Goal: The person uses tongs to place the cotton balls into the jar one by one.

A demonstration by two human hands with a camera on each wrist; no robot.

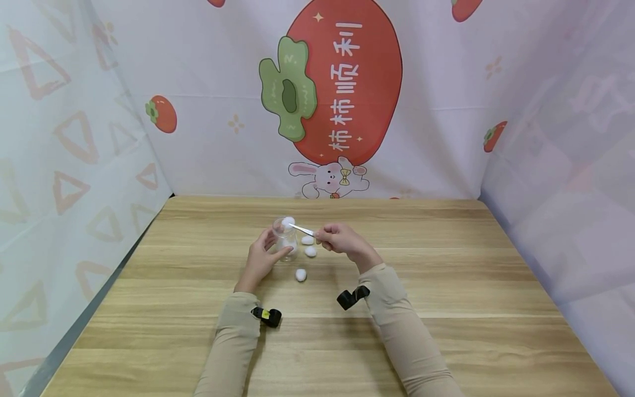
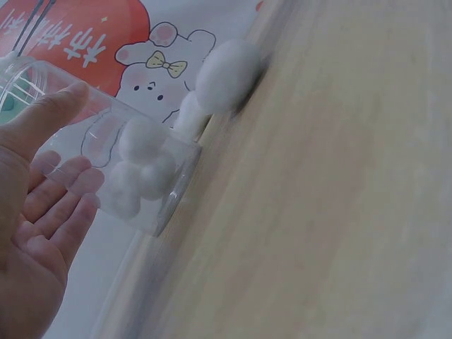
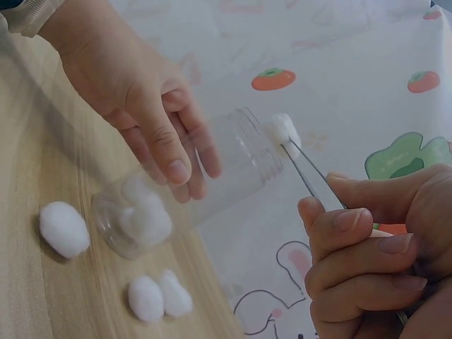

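Observation:
My left hand [image 1: 260,256] holds a clear jar [image 3: 212,205], thumb on one side and fingers on the other. The jar stands upright on the table, its mouth uncovered. Several white cotton balls [image 3: 147,215] lie at its bottom. Tweezers [image 1: 303,230] are gripped in my right hand [image 1: 343,240], pointing left. Their tips pinch a cotton ball [image 3: 284,128] right at the jar's mouth. Beside the jar, two loose cotton balls [image 1: 310,251] lie close together to its right. Another cotton ball [image 1: 300,275] rests nearer to me.
The wooden table [image 1: 471,286] extends to both sides of the hands. Behind it hangs a white cloth backdrop [image 1: 426,138] printed with persimmons and a rabbit. Each sleeved wrist carries a small black camera [image 1: 353,297].

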